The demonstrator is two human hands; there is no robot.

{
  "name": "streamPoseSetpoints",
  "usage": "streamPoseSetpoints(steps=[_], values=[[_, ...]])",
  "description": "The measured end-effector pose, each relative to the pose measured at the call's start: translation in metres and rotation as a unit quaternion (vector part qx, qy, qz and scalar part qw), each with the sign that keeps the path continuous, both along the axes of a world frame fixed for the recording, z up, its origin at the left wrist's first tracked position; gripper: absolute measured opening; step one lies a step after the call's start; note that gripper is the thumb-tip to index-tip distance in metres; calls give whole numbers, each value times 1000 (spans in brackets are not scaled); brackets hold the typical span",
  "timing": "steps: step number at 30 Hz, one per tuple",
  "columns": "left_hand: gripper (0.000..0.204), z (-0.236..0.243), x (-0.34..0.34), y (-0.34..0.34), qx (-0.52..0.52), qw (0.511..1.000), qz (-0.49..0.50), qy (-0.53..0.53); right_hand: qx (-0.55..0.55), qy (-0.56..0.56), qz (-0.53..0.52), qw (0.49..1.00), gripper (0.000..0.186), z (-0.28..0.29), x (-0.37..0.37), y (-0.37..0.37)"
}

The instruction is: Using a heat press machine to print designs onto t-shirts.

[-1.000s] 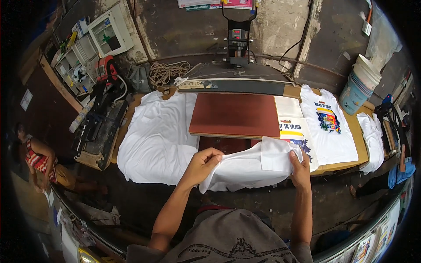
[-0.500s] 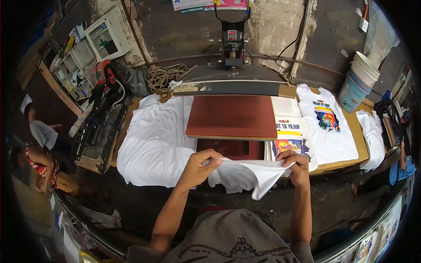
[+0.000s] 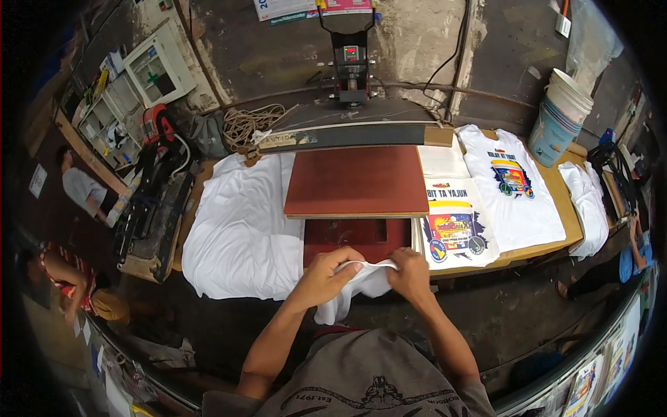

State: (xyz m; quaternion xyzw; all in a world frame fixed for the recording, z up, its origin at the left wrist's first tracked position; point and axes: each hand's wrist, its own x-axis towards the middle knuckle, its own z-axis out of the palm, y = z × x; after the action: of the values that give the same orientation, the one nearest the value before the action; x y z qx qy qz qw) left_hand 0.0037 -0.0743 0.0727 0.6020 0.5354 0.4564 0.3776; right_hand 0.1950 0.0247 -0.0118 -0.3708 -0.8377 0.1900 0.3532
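Note:
Between my two hands a white T-shirt [image 3: 368, 281] is bunched, its lower part hanging below the front edge of the press. My left hand [image 3: 326, 279] pinches one end of its edge, thumb on top. The other end is gripped in my right hand [image 3: 410, 276], close beside the left. Just beyond them is a heat press, its reddish-brown upper board [image 3: 354, 181] raised over a dark red lower bed [image 3: 330, 235]. A pile of white T-shirts [image 3: 240, 229] lies left of the press. To the right are printed transfer sheets [image 3: 456, 240].
A white T-shirt with a colourful print [image 3: 513, 187] lies flat on the right of the table. Beyond it stand stacked buckets [image 3: 556, 125]. Coiled rope [image 3: 253, 125] and a black machine [image 3: 156, 215] sit at left. Other people are at both sides.
My right hand has moved left toward my left hand, so the stretched T-shirt edge is now gathered between them. The whole view has shifted slightly.

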Motion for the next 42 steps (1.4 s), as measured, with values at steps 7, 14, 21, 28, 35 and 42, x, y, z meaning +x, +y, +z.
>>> streamPoseSetpoints(steps=[7, 14, 21, 28, 35, 42], values=[[14, 2, -42, -46, -60, 986, 88, 128, -178, 135, -89, 971, 41, -16, 66, 32], [15, -23, -93, -80, 4, 869, 347, 354, -242, 283, -44, 927, 22, 11, 105, 41], [12, -26, -157, -95, -111, 966, 230, -32, -329, 249, 97, 906, 3, 40, 143, 81], [47, -66, -213, 39, -201, 835, 346, -377, -597, 435, 57, 672, 30, 54, 53, 177], [28, -81, -194, 32, -209, 874, 258, -356, -615, 362, 20, 700, 22, -23, 85, 160], [63, -56, -179, -7, -113, 919, 243, -290, -571, 288, 53, 767, 61, 23, 89, 115]])
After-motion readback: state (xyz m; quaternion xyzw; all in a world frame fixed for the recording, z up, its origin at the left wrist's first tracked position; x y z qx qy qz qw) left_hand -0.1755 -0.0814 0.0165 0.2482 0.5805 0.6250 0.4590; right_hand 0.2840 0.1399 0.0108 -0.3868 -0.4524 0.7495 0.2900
